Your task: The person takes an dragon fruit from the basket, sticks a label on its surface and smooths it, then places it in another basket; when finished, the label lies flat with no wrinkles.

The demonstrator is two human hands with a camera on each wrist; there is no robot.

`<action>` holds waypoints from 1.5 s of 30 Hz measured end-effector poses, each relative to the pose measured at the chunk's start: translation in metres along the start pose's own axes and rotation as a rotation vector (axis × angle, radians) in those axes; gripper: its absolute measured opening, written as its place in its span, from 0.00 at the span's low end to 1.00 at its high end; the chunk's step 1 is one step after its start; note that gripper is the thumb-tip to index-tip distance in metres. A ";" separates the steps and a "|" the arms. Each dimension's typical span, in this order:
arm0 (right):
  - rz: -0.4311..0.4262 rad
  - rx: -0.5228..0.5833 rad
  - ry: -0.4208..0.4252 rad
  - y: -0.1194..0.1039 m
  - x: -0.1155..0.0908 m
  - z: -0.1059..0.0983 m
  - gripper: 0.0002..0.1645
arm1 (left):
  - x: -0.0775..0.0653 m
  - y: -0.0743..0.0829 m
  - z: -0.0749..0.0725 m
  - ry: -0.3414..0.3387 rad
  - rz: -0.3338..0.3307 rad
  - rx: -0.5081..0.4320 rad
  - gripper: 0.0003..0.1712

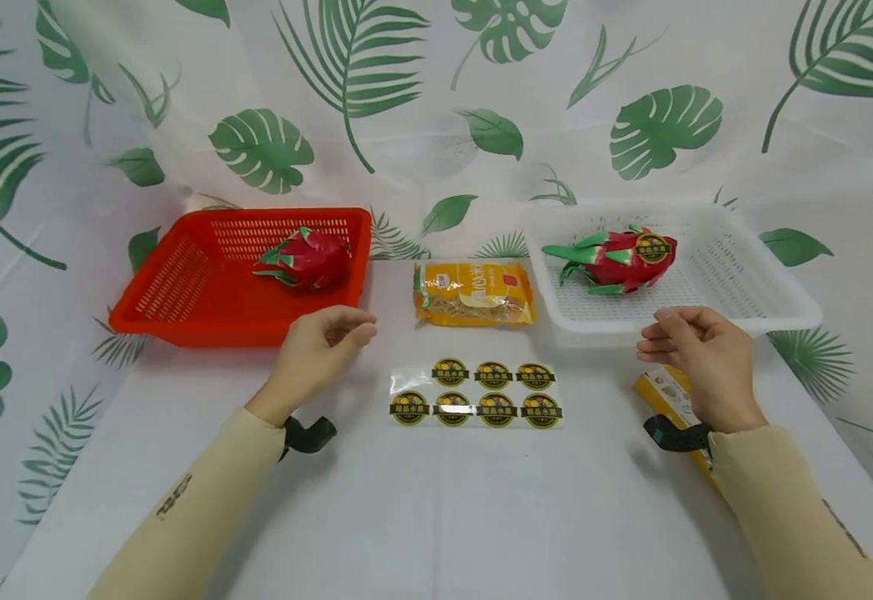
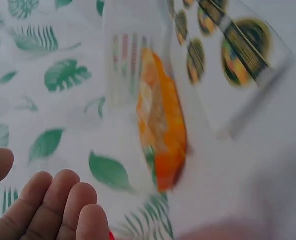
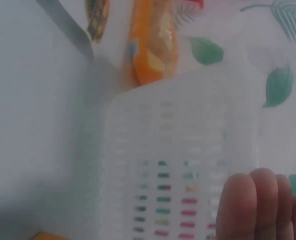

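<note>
My left hand (image 1: 316, 358) hovers in front of the red basket (image 1: 211, 335), fingers loosely bent and holding nothing. A dragon fruit (image 1: 314, 260) lies in that basket. Near the front rim of the white basket (image 1: 586, 330) is my right hand (image 1: 714, 358), also holding nothing, its fingers relaxed. Inside the white basket sits another dragon fruit (image 1: 609, 260), with a round black-and-gold sticker (image 1: 654, 248) on its right end. Between the hands, a clear sheet of stickers (image 1: 474, 394) lies on the table. In the wrist views, both hands' fingers (image 2: 63, 205) (image 3: 255, 210) touch nothing.
An orange food packet (image 1: 474, 293) stands between the two baskets. Partly hidden under the right hand and forearm is a yellow box (image 1: 661, 387). A leaf-patterned cloth (image 1: 406, 175) hangs behind the white table (image 1: 474, 517).
</note>
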State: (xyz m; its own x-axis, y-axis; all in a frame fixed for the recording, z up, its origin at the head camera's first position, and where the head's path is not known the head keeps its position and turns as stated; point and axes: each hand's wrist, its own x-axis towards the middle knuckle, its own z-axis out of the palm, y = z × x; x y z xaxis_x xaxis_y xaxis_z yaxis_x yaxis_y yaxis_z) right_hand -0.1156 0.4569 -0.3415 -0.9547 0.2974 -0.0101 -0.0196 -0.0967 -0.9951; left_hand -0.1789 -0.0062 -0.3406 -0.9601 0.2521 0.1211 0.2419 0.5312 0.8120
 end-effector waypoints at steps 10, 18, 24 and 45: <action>-0.154 -0.364 -0.051 -0.022 0.016 0.048 0.15 | -0.011 -0.050 -0.048 -0.026 -0.238 -0.099 0.32; -0.218 -0.495 -0.082 -0.025 0.028 0.083 0.16 | -0.017 -0.075 -0.066 -0.061 -0.314 -0.375 0.33; -0.215 -0.799 -0.143 -0.016 0.042 0.112 0.26 | -0.022 -0.090 -0.079 0.034 -0.379 -0.644 0.32; -0.356 -0.980 -0.518 -0.003 0.100 0.283 0.29 | -0.022 -0.106 -0.084 0.176 -0.421 -0.857 0.20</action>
State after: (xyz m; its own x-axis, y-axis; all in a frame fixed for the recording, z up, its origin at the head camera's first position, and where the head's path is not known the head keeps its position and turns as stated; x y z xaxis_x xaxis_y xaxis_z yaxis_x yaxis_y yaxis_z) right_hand -0.2954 0.2182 -0.3120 -0.9531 -0.2854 0.1009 -0.2888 0.7574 -0.5856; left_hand -0.1954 -0.1366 -0.3815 -0.9688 0.0143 -0.2475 -0.2438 -0.2366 0.9405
